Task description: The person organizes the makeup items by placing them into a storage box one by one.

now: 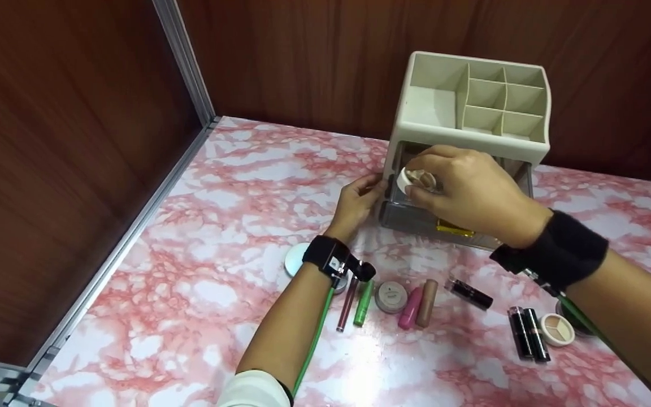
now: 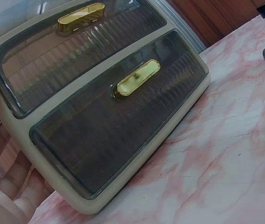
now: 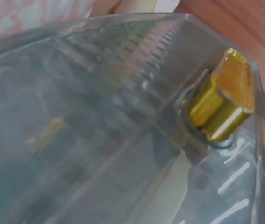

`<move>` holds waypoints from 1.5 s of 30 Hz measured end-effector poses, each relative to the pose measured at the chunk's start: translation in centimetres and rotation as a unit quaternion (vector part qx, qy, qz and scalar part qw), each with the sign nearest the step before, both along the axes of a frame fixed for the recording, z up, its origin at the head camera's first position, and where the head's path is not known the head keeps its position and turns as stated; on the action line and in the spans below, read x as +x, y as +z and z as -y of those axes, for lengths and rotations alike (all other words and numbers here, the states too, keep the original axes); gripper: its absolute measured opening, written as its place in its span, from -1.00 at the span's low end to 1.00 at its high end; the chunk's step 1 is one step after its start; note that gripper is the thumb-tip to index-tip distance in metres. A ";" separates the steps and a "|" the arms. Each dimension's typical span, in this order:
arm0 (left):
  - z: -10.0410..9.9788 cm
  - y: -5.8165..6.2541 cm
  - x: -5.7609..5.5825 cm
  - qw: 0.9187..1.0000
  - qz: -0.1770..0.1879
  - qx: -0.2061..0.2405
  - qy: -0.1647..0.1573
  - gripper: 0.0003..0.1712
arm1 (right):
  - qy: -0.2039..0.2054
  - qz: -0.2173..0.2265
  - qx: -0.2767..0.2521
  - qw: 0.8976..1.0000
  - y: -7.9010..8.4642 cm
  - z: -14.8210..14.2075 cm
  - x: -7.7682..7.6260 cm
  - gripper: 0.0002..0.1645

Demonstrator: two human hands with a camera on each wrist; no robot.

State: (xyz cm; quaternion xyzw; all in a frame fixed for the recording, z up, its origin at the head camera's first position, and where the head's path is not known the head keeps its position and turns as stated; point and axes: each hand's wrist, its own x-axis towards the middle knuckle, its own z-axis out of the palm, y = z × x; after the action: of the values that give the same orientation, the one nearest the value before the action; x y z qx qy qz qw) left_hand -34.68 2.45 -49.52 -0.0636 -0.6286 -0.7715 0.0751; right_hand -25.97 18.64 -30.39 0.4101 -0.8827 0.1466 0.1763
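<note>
Over the open top drawer [image 1: 410,212] of a cream makeup organizer [image 1: 472,133], my right hand [image 1: 467,189] pinches a small round white-rimmed container [image 1: 406,182] between thumb and fingers. Greenish and brown tones show inside its rim. My left hand [image 1: 354,206] rests against the organizer's left side, beside the pulled-out drawer. In the left wrist view, its fingers [image 2: 17,175] lie fairly straight along the cream edge, next to smoky drawers with gold handles [image 2: 139,78]. The right wrist view looks onto the clear drawer front with its gold handle [image 3: 223,95].
Makeup lies on the pink marbled table [image 1: 190,254]: a green tube [image 1: 364,303], a round jar [image 1: 391,297], pink [image 1: 410,308] and brown tubes [image 1: 427,303], a black lipstick [image 1: 471,294], two black tubes [image 1: 529,333] and a three-colour palette [image 1: 557,329]. Wooden panels [image 1: 303,62] stand behind.
</note>
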 end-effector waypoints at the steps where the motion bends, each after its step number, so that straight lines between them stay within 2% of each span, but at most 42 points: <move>1: -0.1 0.0 0.0 1.000 0.001 0.002 -0.001 -0.63 | -0.006 0.004 0.004 1.000 0.0 0.0 -0.1 -0.70; 7: -0.2 -0.2 0.0 1.000 0.000 0.007 -0.003 -0.64 | -0.019 0.038 0.033 0.999 -0.2 0.0 -0.5 -0.68; 10: -0.1 -0.2 0.0 1.000 0.004 0.010 -0.004 -0.66 | -0.040 0.085 0.042 0.995 -0.3 0.2 -0.7 -0.66; 13: -0.1 -0.1 0.1 1.000 0.004 0.013 -0.009 -0.66 | -0.070 0.147 0.042 0.986 -0.3 0.3 -0.9 -0.66; 16: 0.2 1.0 0.9 1.000 0.001 0.010 -0.010 -0.67 | -0.083 0.178 0.039 0.980 -0.4 0.4 -1.3 -0.71; 21: 0.6 2.3 2.0 1.000 0.003 0.002 -0.007 -0.68 | -0.066 0.179 0.037 0.981 -0.7 0.5 -1.8 -0.82; 30: 0.0 0.2 0.1 1.000 0.003 0.010 -0.006 -0.66 | -0.057 0.237 0.049 0.969 -0.4 0.4 -2.2 -0.83; 34: 0.0 0.2 -0.1 1.000 0.006 0.000 -0.002 -0.65 | -0.051 0.239 0.053 0.968 -0.3 0.5 -2.3 -0.84; 41: 0.1 0.1 0.0 1.000 0.011 0.001 -0.005 -0.62 | -0.010 0.199 0.064 0.978 -0.6 0.3 -2.4 -0.84; 45: 0.0 -0.1 0.0 1.000 -0.001 -0.006 -0.003 -0.65 | 0.005 0.185 0.065 0.981 -0.8 0.2 -2.4 -0.85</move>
State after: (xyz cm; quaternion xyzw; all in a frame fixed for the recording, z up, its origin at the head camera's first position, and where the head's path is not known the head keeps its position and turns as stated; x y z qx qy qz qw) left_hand -34.63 2.42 -49.62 -0.0661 -0.6329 -0.7679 0.0730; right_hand -28.37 18.47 -31.21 0.3911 -0.9055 0.1635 -0.0177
